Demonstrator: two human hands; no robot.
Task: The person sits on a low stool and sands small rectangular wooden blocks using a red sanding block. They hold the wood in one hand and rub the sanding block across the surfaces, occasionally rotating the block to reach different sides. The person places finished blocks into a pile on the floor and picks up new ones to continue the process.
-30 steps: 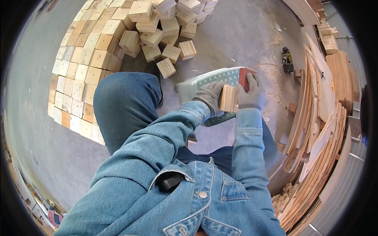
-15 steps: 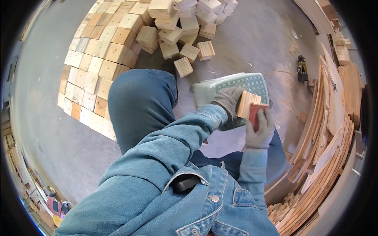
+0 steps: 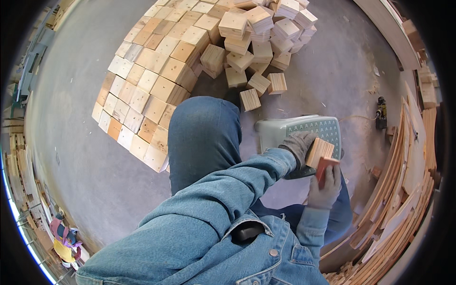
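Observation:
A small wooden block (image 3: 318, 152) with striped, layered sides is held in my gloved left hand (image 3: 300, 145), over the step stool. The stool (image 3: 280, 135) is pale grey-green plastic with a studded top. My right hand (image 3: 325, 191), in a grey glove, grips a flat reddish-brown sanding block (image 3: 327, 169). That sanding block rests against the near side of the wooden block. My fingers are closed around both pieces; the face where they meet is partly hidden.
Stacked wooden blocks (image 3: 156, 85) form a large pile left of the stool, with loose blocks (image 3: 259, 83) beyond. A cordless drill (image 3: 381, 114) lies right. Long boards (image 3: 394, 190) line the right side. Another person (image 3: 65, 240) is far off at lower left.
My view has swung left, so the whole scene sits further right and lower. The sanding block has shifted slightly toward me along the wooden block. Both hands keep their hold.

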